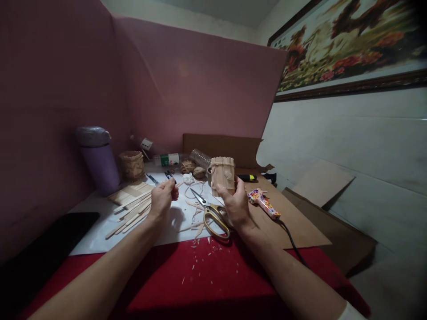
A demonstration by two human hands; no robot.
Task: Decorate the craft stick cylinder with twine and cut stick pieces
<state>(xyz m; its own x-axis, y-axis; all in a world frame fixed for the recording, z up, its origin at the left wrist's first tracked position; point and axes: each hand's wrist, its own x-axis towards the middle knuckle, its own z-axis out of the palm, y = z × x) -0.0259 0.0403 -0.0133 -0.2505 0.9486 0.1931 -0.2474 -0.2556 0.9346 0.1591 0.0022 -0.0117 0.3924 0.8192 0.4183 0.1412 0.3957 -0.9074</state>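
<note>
Stick-clad cup (223,175) is held roughly upright in the R hand (238,202), thumb on the near face, above the worktop; scissors (206,203) lie below & nearer the person. Fingers of the L hand (163,195) are curled in, apart from the cup; whether the small dark tool (170,177) by the fingertips is gripped or just lies beyond can't be told.

Risks, as judged: if cup's squeezed too hard, a slat could be popped off, esp. if bonding's weak; raised band near rim could likewise be snagged by L fingertips. Scissors look close under R wrist, so could be knocked by a quick dip. Glue gun (265,204) rests on cardboard (300,226), its cord (292,243) running near the R forearm; if caught, gun could be dragged. Heat can't be judged; if hot, skin could be burnt. Loose sticks (133,213) by L hand could be scattered by a sideways sweep, & scraps (200,229) could be picked up by any tacky glue.
</note>
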